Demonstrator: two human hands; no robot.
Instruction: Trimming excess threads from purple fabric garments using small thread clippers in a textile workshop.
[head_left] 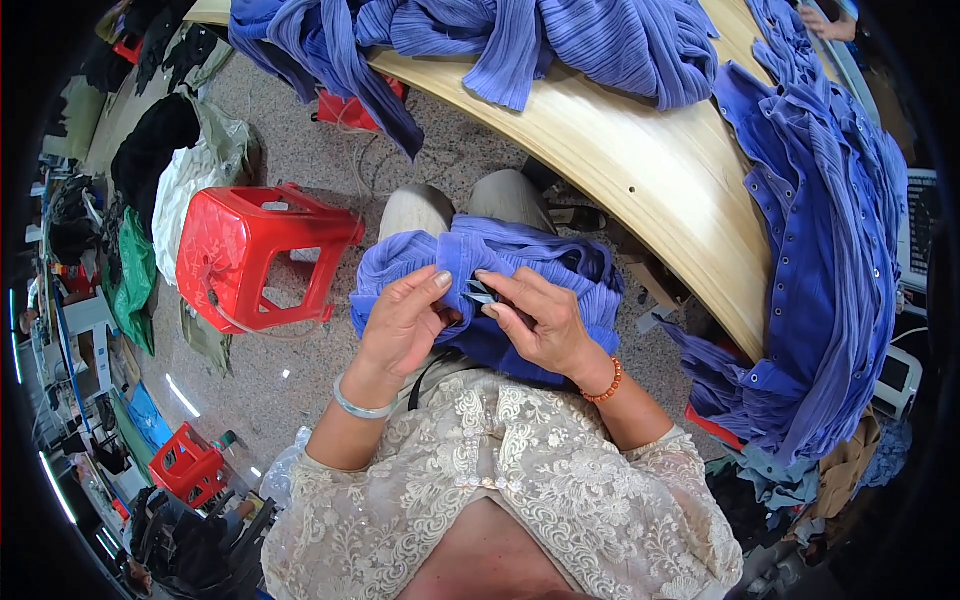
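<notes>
A blue pleated garment [500, 265] lies bunched on my lap. My left hand [405, 320] pinches its fabric near the middle, a silver bangle on the wrist. My right hand [535, 320], with an orange bead bracelet, holds small thread snips [480, 292] whose tips meet the cloth between both hands. Both hands touch the garment close together.
A curved wooden table [640, 170] carries heaps of blue garments [830, 230] at the right and more blue clothes [520, 40] at the top. A red plastic stool [260, 255] stands on the speckled floor at my left, with bags and a red crate [185, 465] beyond. Another person's hand [825, 22] shows top right.
</notes>
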